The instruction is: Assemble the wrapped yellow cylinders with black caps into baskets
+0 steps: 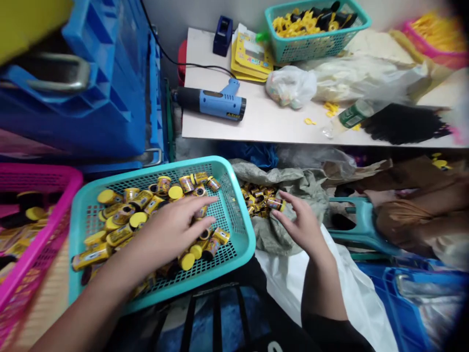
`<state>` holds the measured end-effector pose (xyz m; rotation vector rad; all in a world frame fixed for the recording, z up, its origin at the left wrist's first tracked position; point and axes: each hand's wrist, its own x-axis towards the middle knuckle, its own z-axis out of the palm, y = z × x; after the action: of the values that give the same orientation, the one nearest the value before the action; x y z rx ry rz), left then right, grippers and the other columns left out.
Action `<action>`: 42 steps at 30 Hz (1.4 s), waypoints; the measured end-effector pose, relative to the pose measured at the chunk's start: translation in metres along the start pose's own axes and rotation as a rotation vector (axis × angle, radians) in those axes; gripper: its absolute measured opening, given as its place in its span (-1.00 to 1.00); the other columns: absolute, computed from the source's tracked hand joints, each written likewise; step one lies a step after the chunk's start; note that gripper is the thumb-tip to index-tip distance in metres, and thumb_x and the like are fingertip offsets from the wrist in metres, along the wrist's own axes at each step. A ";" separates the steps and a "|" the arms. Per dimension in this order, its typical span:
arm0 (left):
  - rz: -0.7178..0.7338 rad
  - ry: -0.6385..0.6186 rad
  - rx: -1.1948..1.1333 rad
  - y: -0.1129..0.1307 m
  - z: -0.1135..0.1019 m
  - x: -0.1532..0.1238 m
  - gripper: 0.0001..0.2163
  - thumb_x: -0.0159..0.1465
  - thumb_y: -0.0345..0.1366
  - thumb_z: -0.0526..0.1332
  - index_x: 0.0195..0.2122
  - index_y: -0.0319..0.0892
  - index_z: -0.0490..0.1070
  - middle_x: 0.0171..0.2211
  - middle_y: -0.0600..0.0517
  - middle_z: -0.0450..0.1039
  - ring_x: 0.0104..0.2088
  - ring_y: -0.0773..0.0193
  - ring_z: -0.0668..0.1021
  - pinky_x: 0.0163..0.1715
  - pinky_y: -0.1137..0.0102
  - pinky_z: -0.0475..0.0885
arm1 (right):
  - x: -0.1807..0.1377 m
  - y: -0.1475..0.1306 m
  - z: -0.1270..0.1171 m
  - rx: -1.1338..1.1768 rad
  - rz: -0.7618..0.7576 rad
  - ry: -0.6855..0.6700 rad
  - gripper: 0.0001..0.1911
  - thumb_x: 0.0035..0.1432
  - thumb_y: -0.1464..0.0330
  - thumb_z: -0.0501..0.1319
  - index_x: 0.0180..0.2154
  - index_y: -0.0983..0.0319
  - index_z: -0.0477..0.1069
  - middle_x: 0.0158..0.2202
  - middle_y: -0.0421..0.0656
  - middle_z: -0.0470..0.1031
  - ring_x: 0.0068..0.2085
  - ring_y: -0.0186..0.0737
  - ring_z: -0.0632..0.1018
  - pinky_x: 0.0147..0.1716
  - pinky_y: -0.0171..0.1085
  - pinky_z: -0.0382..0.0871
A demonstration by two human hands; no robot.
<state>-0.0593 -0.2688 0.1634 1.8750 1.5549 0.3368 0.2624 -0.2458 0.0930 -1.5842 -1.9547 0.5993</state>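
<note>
Now, tubes: piled in the teal basket; more are heaped in the grey sack.
Left hand: laid flat on the pile, grip wide.
Right hand: grip wide, one sack tube touched.
Risk: basket could be tipped by a push; tubes would be spilled.
Hidden: tubes under the left hand; their writing is blurred.

Pink basket cut off, tube labels unreadable

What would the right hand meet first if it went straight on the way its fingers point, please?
Probably the small labelled canister just beyond the fingertips of the right hand, at the edge of the pile in the grey sack; whether they already touch is unclear.
</note>
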 end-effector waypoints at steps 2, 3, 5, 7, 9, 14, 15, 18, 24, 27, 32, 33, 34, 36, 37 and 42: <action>-0.105 0.051 0.130 -0.022 -0.010 -0.015 -0.63 0.34 -0.11 0.05 0.03 -0.11 0.50 -0.06 -0.07 0.59 -0.04 -0.02 0.57 0.00 0.05 0.45 | 0.006 -0.010 0.006 -0.106 -0.083 0.003 -0.55 0.19 0.12 0.24 0.03 0.22 0.44 0.01 0.02 0.51 0.04 0.03 0.50 0.08 0.06 0.36; -0.135 0.052 0.201 -0.032 -0.012 -0.023 -0.65 0.35 -0.13 0.03 -0.04 -0.13 0.53 -0.11 -0.08 0.59 -0.08 -0.05 0.58 -0.04 0.02 0.45 | 0.009 -0.022 0.010 -0.100 -0.134 0.005 -0.60 0.24 0.14 0.21 0.02 0.22 0.45 0.01 0.01 0.51 0.04 -0.01 0.50 0.08 0.02 0.36; -0.137 0.008 0.310 -0.047 -0.011 -0.039 -0.67 0.34 -0.15 0.04 -0.17 -0.16 0.56 -0.17 -0.11 0.59 -0.11 -0.08 0.56 -0.08 0.01 0.44 | 0.013 -0.053 0.025 -0.052 -0.241 -0.071 -0.68 0.31 0.22 0.15 0.01 0.22 0.44 -0.01 -0.02 0.52 0.02 -0.11 0.51 0.06 -0.08 0.39; -0.088 -0.026 0.373 -0.056 -0.004 -0.052 -0.70 0.31 -0.13 0.12 -0.17 -0.18 0.56 -0.15 -0.14 0.57 -0.08 -0.10 0.52 -0.06 0.02 0.42 | 0.015 -0.088 0.046 -0.069 -0.357 -0.294 -0.71 0.32 0.25 0.14 0.01 0.22 0.43 -0.04 -0.04 0.53 -0.01 -0.14 0.52 0.03 -0.12 0.40; -0.050 -0.018 0.438 -0.059 0.006 -0.061 -0.70 0.25 -0.13 0.22 -0.10 -0.19 0.55 -0.11 -0.16 0.53 -0.05 -0.12 0.48 -0.05 0.04 0.40 | 0.016 -0.114 0.071 -0.195 -0.433 -0.591 -0.68 0.27 0.27 0.20 0.02 0.24 0.43 -0.08 -0.01 0.53 -0.04 -0.05 0.53 -0.02 -0.06 0.40; -0.035 -0.050 0.457 -0.061 0.011 -0.065 -0.78 0.34 -0.22 0.14 -0.20 -0.13 0.57 -0.25 -0.08 0.55 -0.15 -0.04 0.50 -0.15 0.10 0.40 | 0.020 -0.129 0.106 -0.316 -0.458 -0.850 -0.74 0.19 0.44 0.20 -0.06 0.26 0.46 -0.22 -0.02 0.52 -0.17 -0.04 0.55 -0.18 -0.14 0.42; -0.028 -0.044 0.432 -0.063 0.009 -0.065 -0.77 0.35 -0.21 0.12 -0.21 -0.14 0.57 -0.25 -0.08 0.56 -0.15 -0.02 0.50 -0.13 0.11 0.39 | 0.021 -0.128 0.104 -0.314 -0.451 -0.837 -0.76 0.18 0.48 0.16 -0.10 0.27 0.45 -0.24 -0.03 0.51 -0.19 -0.08 0.54 -0.20 -0.18 0.42; -0.007 -0.013 0.423 -0.068 0.007 -0.064 -0.75 0.26 -0.20 0.24 -0.10 -0.15 0.55 -0.13 -0.10 0.58 -0.11 -0.07 0.49 -0.09 0.08 0.38 | 0.022 -0.121 0.088 -0.165 -0.375 -0.746 -0.76 0.12 0.52 0.14 -0.14 0.27 0.40 -0.18 -0.06 0.47 -0.15 -0.17 0.51 -0.16 -0.24 0.44; 0.014 -0.054 0.323 -0.074 0.006 -0.060 -0.75 0.30 -0.22 0.14 -0.11 -0.08 0.56 -0.16 -0.07 0.61 -0.11 -0.08 0.54 -0.12 0.04 0.42 | 0.015 -0.108 0.066 0.493 -0.218 -0.511 -0.67 0.15 0.40 0.24 -0.01 0.21 0.43 -0.04 -0.08 0.48 0.00 -0.26 0.51 -0.05 -0.29 0.46; -0.060 0.063 0.124 -0.073 -0.004 -0.058 -0.69 0.30 -0.09 0.12 -0.06 -0.08 0.53 -0.09 -0.07 0.60 -0.09 -0.04 0.58 -0.08 0.06 0.46 | 0.011 -0.102 0.062 0.651 -0.108 -0.494 -0.69 0.15 0.37 0.28 -0.04 0.19 0.48 -0.03 -0.09 0.51 -0.03 -0.27 0.56 -0.13 -0.33 0.52; -0.124 0.148 -0.248 -0.029 -0.010 -0.035 -0.74 0.18 -0.04 0.28 -0.20 -0.06 0.52 -0.19 0.01 0.57 -0.40 0.20 0.61 -0.39 0.32 0.56 | 0.005 -0.089 0.040 0.722 -0.046 -0.386 -0.69 0.12 0.32 0.34 -0.06 0.17 0.50 -0.07 -0.11 0.55 -0.16 -0.27 0.60 -0.22 -0.34 0.53; -0.088 0.181 -0.314 -0.015 -0.008 -0.026 -0.76 0.18 -0.06 0.29 -0.23 -0.09 0.51 -0.17 0.00 0.55 -0.36 0.22 0.61 -0.37 0.34 0.57 | 0.004 -0.084 0.034 0.713 -0.041 -0.303 -0.71 0.15 0.30 0.32 -0.06 0.16 0.49 -0.08 -0.11 0.55 -0.15 -0.26 0.60 -0.21 -0.33 0.53; -0.044 0.222 -0.371 0.000 -0.006 -0.017 -0.76 0.17 -0.08 0.30 -0.24 -0.11 0.50 -0.16 -0.01 0.52 -0.32 0.22 0.61 -0.35 0.36 0.58 | 0.003 -0.077 0.027 0.694 -0.034 -0.190 -0.73 0.19 0.28 0.29 -0.06 0.16 0.49 -0.09 -0.11 0.55 -0.15 -0.25 0.59 -0.19 -0.31 0.52; 0.064 0.191 -0.449 0.026 -0.004 0.001 -0.74 0.20 -0.12 0.28 -0.14 -0.11 0.49 -0.07 -0.03 0.49 -0.19 0.20 0.61 -0.26 0.35 0.59 | 0.004 -0.060 0.014 0.575 0.011 0.055 -0.73 0.26 0.20 0.20 -0.08 0.18 0.48 -0.13 -0.11 0.55 -0.16 -0.23 0.58 -0.17 -0.27 0.49; 0.124 0.165 -0.449 0.035 -0.003 0.008 -0.70 0.22 -0.13 0.27 -0.06 -0.10 0.47 -0.01 -0.03 0.48 -0.14 0.19 0.60 -0.21 0.35 0.58 | 0.004 -0.051 0.008 0.458 0.050 0.128 -0.69 0.28 0.16 0.15 -0.08 0.20 0.49 -0.14 -0.09 0.56 -0.16 -0.21 0.58 -0.15 -0.24 0.48; 0.136 0.070 -0.161 0.020 -0.010 0.014 -0.67 0.32 -0.14 0.14 0.07 -0.08 0.43 0.05 -0.02 0.51 -0.07 0.15 0.57 -0.01 0.24 0.46 | 0.008 -0.024 -0.002 -0.073 0.141 0.061 -0.51 0.32 0.07 0.02 0.02 0.25 0.47 -0.05 0.01 0.55 -0.01 -0.01 0.53 0.03 0.01 0.37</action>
<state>-0.0460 -0.2534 0.1806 1.8631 1.4043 0.5773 0.2451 -0.2430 0.1115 -1.7758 -1.8505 0.5335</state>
